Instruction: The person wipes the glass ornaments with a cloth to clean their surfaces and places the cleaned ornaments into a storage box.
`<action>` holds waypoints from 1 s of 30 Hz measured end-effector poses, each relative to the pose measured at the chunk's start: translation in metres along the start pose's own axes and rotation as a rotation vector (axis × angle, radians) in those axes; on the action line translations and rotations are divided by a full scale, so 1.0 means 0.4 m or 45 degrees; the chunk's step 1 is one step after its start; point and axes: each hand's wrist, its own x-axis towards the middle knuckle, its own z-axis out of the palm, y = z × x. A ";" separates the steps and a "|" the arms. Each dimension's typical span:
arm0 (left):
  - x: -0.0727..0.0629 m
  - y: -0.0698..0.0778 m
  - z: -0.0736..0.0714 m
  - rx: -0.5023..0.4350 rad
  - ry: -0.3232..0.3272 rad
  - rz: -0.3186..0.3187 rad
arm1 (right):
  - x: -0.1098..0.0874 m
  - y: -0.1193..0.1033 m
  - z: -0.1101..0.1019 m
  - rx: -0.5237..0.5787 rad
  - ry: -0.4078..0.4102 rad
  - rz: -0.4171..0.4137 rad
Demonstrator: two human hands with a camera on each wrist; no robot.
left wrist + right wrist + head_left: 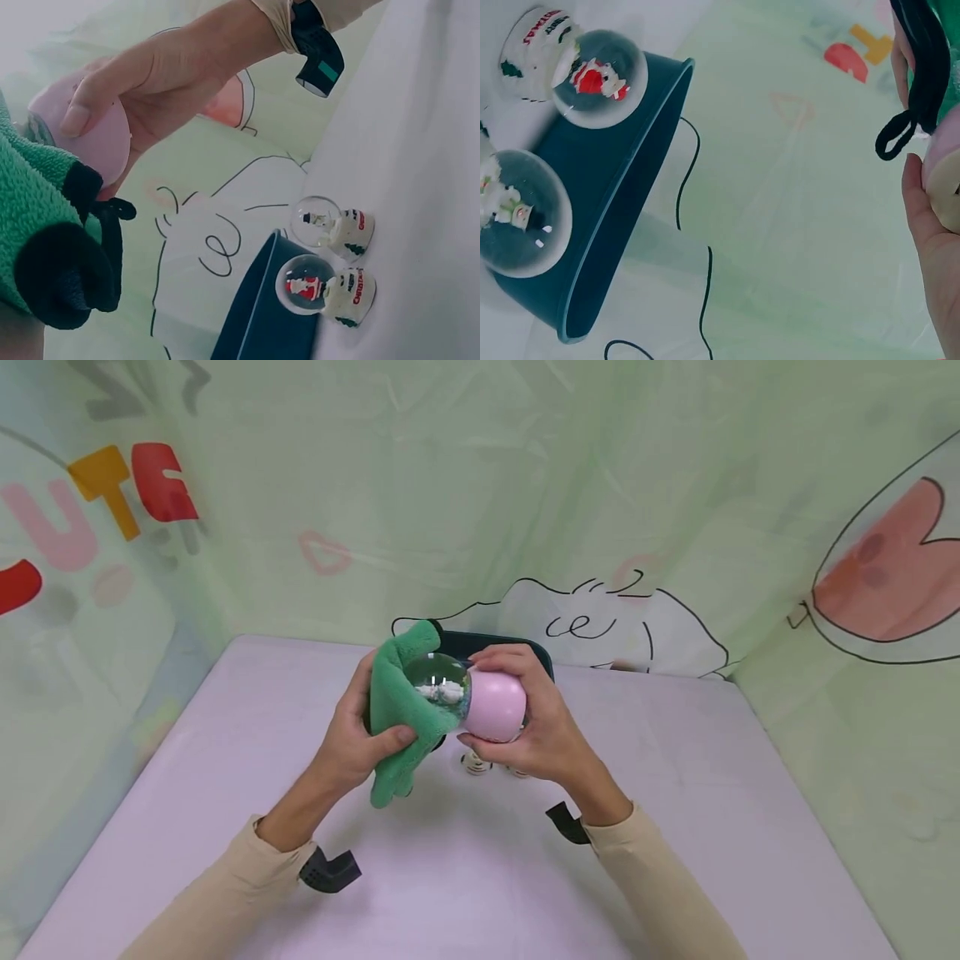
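Observation:
A snow globe with a pink base (497,706) lies sideways in the air above the table, its clear dome (438,681) pointing left. My right hand (551,722) grips the pink base, thumb below and fingers above. My left hand (356,745) holds a green plush cloth (396,693) with its thumb on the near side. The cloth wraps around the left part of the dome and hides some of it. Dark trim (64,274) and a dark hanging loop (896,135) show on the cloth in the wrist views.
Behind the hands stands a dark blue bin (491,643). Two small snow globes with white bases, one holding a Santa figure (304,289) and one a snowman figure (319,220), stand before it on the pale tablecloth (465,877). Printed curtains hang around the table.

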 end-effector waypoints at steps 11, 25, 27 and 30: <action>0.011 -0.004 0.029 -0.019 -0.078 -0.006 | -0.025 0.003 -0.028 -0.011 0.034 -0.080; 0.023 -0.020 0.037 0.014 -0.087 -0.070 | -0.050 0.031 -0.034 0.034 0.063 0.019; 0.022 -0.024 0.035 0.029 -0.089 -0.087 | -0.050 0.038 -0.033 0.035 0.060 0.019; 0.024 -0.032 0.033 0.040 -0.090 -0.090 | -0.052 0.050 -0.033 0.022 0.055 0.007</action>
